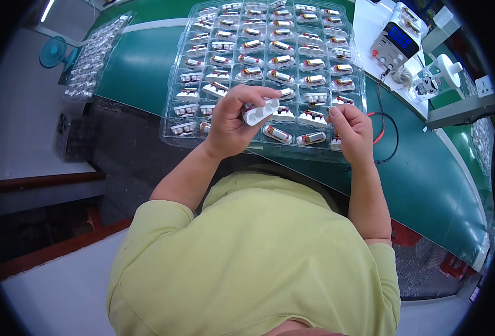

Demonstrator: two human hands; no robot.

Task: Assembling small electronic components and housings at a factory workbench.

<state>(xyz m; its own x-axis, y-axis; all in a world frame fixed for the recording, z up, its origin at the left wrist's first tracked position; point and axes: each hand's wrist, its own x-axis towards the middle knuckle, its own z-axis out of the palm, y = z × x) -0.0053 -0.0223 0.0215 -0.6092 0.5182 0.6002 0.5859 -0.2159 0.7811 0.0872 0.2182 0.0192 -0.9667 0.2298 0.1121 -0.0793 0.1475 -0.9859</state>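
The left hand (230, 120) pinches a white plastic shell (260, 111) between thumb and curled fingers (257, 92), above the clear tray's (172, 131) near edge. The right hand's (352, 131) fingers close narrowly over the tray's near right corner; I cannot tell whether they hold anything.

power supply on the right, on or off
On: the power supply shows lit blue digits on its front display, and leads run from it down across the green bench.

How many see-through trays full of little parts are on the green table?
2. One clear tray lies right in front of the person, under the left hand and right hand. Another tray sits far left on the table's edge. More may be hidden out of view.
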